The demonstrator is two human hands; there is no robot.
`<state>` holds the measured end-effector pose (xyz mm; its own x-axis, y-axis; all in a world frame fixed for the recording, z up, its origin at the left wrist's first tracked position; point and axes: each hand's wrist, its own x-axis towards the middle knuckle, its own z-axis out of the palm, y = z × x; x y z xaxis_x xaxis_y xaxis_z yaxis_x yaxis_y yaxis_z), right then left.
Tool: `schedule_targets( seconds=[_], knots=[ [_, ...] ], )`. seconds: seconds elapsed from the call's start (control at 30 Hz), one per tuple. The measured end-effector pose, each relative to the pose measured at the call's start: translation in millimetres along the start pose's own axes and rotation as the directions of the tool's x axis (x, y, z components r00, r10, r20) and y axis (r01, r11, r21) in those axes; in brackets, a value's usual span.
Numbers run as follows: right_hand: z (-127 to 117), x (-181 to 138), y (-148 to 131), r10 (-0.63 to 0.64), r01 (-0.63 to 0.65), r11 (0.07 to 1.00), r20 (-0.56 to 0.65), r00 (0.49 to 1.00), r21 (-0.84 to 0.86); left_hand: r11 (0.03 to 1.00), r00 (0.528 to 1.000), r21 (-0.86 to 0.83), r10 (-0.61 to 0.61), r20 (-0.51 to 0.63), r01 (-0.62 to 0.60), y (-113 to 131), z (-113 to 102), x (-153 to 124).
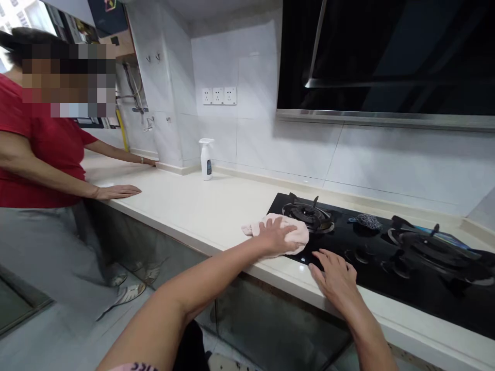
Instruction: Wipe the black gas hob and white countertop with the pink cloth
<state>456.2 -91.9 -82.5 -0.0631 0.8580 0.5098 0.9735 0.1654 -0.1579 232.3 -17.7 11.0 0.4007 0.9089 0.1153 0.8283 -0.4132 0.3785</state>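
The right hand is nearest, fingers a little apart and bent, gripping nothing, at the front edge of a black glass gas cooktop. Just beyond it, the left hand lies spread over a crumpled pale pink cloth, pressing from above with the fingers apart. The cloth straddles the cooktop's left edge and the cream-white countertop.

Close behind the cloth, the round black left burner bars the way with upright dark prongs; whether the two touch I cannot tell. Dark control knobs sit to the right of the right hand, with a silvery mesh scourer behind them and the larger black right burner farther right, something flat and blue showing behind it.

Along the countertop to the left, near the wall, stands a white plastic spray bottle. Beyond, a co-worker in a red top rests one hand on the countertop's front edge.
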Motion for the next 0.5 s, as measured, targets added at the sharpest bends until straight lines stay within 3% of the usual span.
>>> schedule_targets(
  seconds=[0.07,0.13,0.3,0.4,0.5],
  knots=[
    [2.4,-0.9,0.6,-0.012,0.012,1.0,-0.001,1.0,-0.024,0.998,0.997,0.054,-0.031,0.075,0.027,-0.7,6.6,6.7],
    [6.5,-4.0,1.4,-0.043,0.042,0.998,-0.017,0.999,-0.046,0.997,0.997,0.074,-0.04,0.068,0.035,-13.5,4.1,8.3],
    [6.0,-22.7,12.9,-0.206,0.195,0.977,-0.133,0.97,-0.088,0.982,0.988,0.11,-0.154,-0.014,0.154,-72.5,-23.5,11.1],
    [-11.5,-31.4,35.4,-0.428,0.409,0.902,-0.177,0.886,-0.135,0.946,0.966,0.204,-0.238,-0.097,0.253,-105.5,-32.6,23.1],
    [-27.6,-32.6,64.5,-0.628,0.602,0.771,-0.092,0.773,-0.209,0.921,0.955,0.257,-0.267,-0.128,0.292,-121.9,-30.0,44.3]
  ],
)
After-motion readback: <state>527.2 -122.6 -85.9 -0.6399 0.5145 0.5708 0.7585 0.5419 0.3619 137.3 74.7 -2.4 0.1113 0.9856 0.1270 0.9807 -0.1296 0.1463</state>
